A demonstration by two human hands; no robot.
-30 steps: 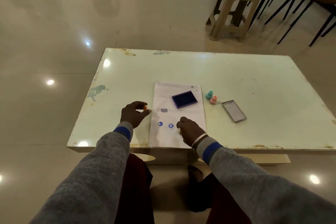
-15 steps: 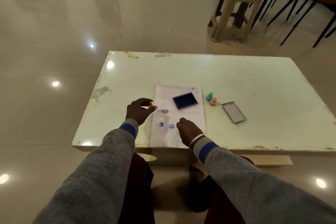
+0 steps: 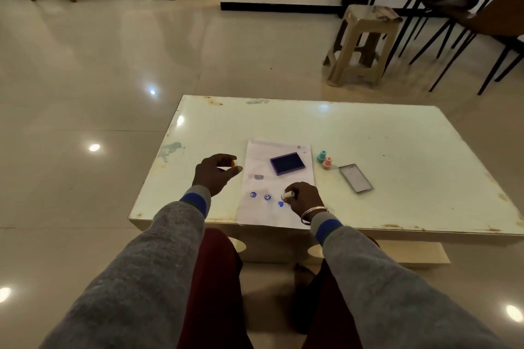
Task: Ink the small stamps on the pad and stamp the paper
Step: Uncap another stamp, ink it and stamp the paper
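Observation:
A white paper (image 3: 276, 215) lies at the table's near edge with the blue ink pad (image 3: 287, 163) on its far half. Three blue prints (image 3: 267, 197) run across its lower part, the rightmost a fresh heart. My right hand (image 3: 303, 198) holds a small white stamp (image 3: 287, 195) lifted just right of that heart. My left hand (image 3: 215, 173) hovers left of the paper, pinching a small orange stamp (image 3: 233, 163). A teal stamp (image 3: 321, 156) and a pink stamp (image 3: 327, 163) stand right of the paper.
The ink pad's lid (image 3: 355, 177) lies flat right of the two standing stamps. The pale table (image 3: 397, 144) stretches far and right. A plastic stool (image 3: 363, 45) and dark chairs (image 3: 459, 25) stand on the floor beyond it.
My right hand lifted the white stamp off the paper, leaving a blue heart print. My left hand stayed beside the paper with the orange stamp. The camera tilted up.

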